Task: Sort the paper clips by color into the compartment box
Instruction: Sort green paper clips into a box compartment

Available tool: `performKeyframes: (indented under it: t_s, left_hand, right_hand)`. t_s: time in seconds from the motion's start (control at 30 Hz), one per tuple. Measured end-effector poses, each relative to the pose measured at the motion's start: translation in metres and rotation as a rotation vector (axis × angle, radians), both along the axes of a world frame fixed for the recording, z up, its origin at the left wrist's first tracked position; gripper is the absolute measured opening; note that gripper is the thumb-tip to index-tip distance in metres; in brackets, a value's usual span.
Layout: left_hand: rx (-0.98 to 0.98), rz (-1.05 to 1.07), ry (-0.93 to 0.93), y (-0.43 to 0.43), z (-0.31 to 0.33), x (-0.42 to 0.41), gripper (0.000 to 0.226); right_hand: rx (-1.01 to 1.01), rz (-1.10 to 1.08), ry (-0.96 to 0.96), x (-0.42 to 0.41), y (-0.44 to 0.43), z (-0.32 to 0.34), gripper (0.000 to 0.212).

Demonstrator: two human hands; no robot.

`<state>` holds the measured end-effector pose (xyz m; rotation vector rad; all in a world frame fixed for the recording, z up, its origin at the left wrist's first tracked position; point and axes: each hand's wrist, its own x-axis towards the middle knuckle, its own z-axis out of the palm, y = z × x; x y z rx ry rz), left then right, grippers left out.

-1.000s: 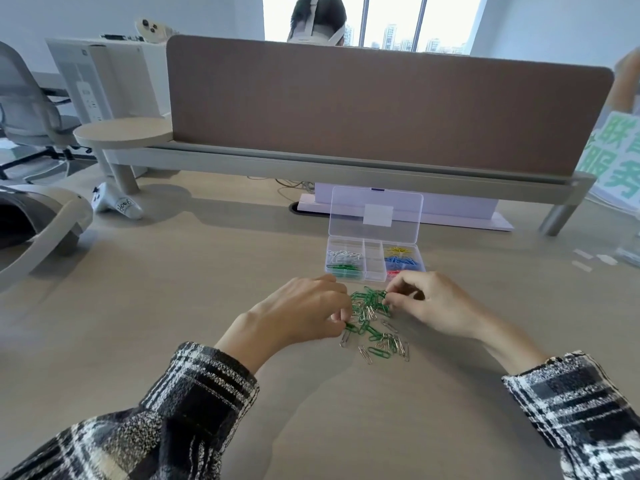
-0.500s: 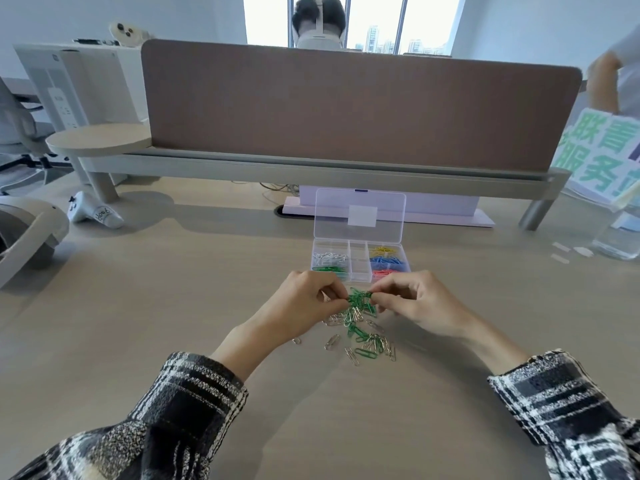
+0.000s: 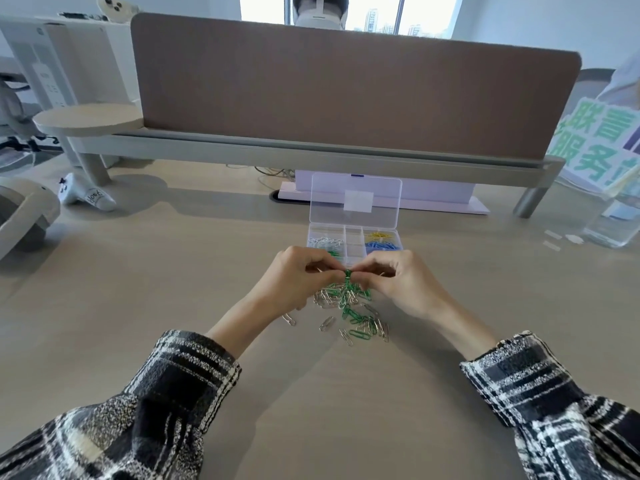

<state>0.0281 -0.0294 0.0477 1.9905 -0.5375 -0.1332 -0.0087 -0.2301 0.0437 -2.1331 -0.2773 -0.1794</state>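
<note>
The sort looks well past halfway. The box (image 3: 354,242) stands open on the bench (image 3: 173,289), lid upright, and already holds white clips (image 3: 325,241) in its far left compartment, green clips (image 3: 335,253) just nearer, yellow clips (image 3: 379,234) at the far right and blue clips (image 3: 381,245) in front of those. The middle compartments look bare, and the near row is partly hidden behind the hands. What is left is the pile (image 3: 349,306) lying on the bench just in front of the box. As far as can be told it is only green and silver, with a few silver strays at its near and left edges. Two colours to finish, then. The left hand (image 3: 298,275) and right hand (image 3: 401,278) meet above the far end of the pile, fingers curled and tips brought together. Both pinch a small green bunch (image 3: 348,274) between thumb and forefinger, lifted clear of the bench. Whether it is one clip or several linked together is too small to tell. It probably needs pulling apart before going in with the green clips.
</note>
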Motion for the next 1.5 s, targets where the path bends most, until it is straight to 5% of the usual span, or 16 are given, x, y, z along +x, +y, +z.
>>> performKeyframes:
  t_s: [0.5,0.87,1.03,1.17,1.5]
  left_hand:
    - [-0.059,0.147,-0.048,0.001,-0.006,0.038,0.005]
    - [0.345,0.116,-0.288,-0.001,-0.021,0.069,0.022]
    - [0.384,-0.083,-0.391,0.003,-0.004,0.051,0.007]
    - [0.613,-0.144,-0.362,-0.005,-0.012,0.043,0.016]
    - [0.613,-0.078,-0.354,-0.017,-0.015,0.038,0.009]
  right_hand:
    - [-0.112,-0.119,-0.108,0.008,0.002,0.008,0.006]
    - [-0.362,-0.185,-0.049,-0.002,-0.027,-0.012,0.006]
    - [-0.516,-0.187,0.031,0.008,-0.017,-0.015,0.021]
    - [-0.505,-0.138,0.086,0.016,-0.019,-0.014,0.004]
    - [-0.362,-0.137,0.135,0.015,-0.027,-0.007,0.01]
